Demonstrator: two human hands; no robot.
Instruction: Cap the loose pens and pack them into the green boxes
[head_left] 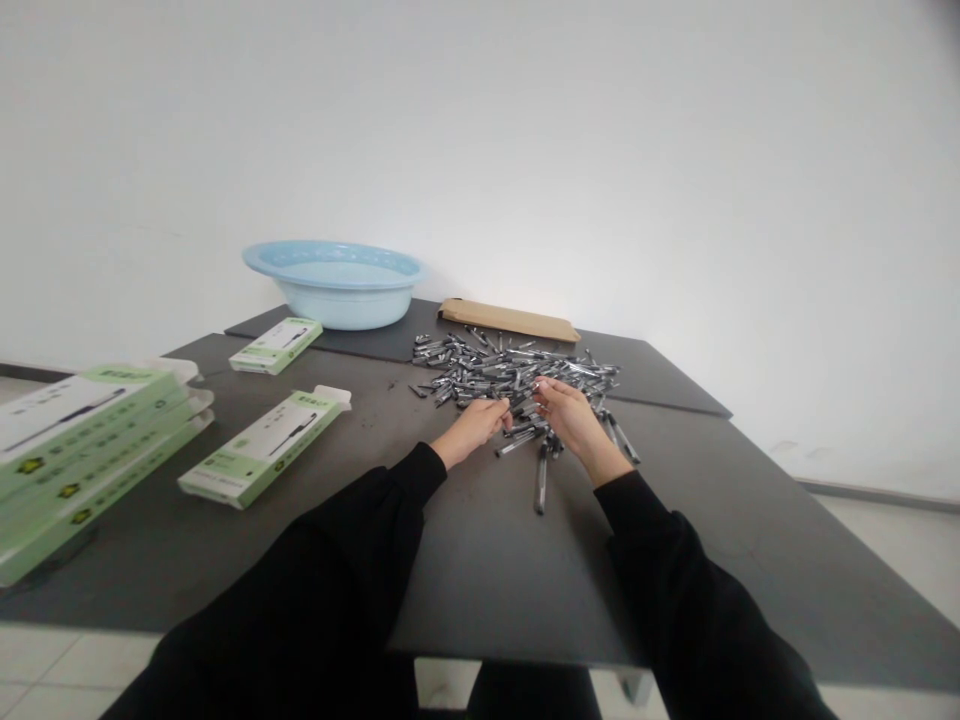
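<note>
A heap of clear-barrelled pens with black parts is spread over the dark table. My left hand is at the heap's near edge, its fingers curled together; whatever is in them, if anything, is hidden. Just to its right, my right hand is over the pens with thumb and fingertips pinched. Something small may be between those fingertips, but I cannot make out what. One loose pen lies between the two wrists, pointing toward me.
On the left are stacked green-and-white pen boxes, an open-flapped box and another box. A light blue basin stands at the back. Behind the pens lies a flat brown cardboard piece, near the white wall.
</note>
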